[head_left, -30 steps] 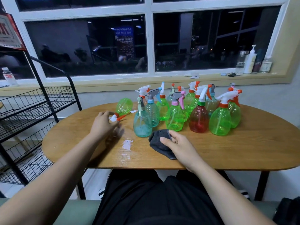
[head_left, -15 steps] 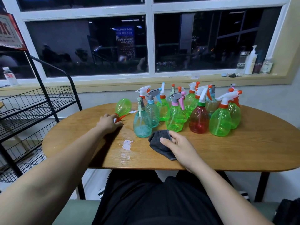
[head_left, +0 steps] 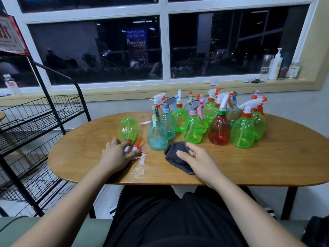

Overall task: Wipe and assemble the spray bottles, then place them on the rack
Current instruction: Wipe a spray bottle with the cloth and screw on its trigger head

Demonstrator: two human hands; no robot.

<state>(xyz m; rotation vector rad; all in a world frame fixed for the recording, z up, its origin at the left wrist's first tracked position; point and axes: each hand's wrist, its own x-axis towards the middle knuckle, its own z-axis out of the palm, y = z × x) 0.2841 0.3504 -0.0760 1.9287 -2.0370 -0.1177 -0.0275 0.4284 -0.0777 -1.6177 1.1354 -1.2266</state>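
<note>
A green spray bottle [head_left: 128, 128] lies on its side on the wooden table [head_left: 267, 163], its white and orange spray head toward me. My left hand [head_left: 116, 155] grips that spray head. My right hand [head_left: 199, 158] holds a dark grey cloth [head_left: 176, 155] against the tabletop. Several upright spray bottles stand behind in a cluster: a teal one [head_left: 157, 135], a red one [head_left: 219, 130], green ones [head_left: 243, 131]. A black wire rack [head_left: 35, 120] stands left of the table.
A wet patch [head_left: 142, 160] shines on the table between my hands. The window sill behind carries a pump bottle [head_left: 275, 65] and small bottles at the right, and a water bottle [head_left: 11, 84] at the left. My lap sits under the table's near edge.
My left hand has closed round the lying bottle's spray head and drawn slightly toward me. The right hand stays on the cloth.
</note>
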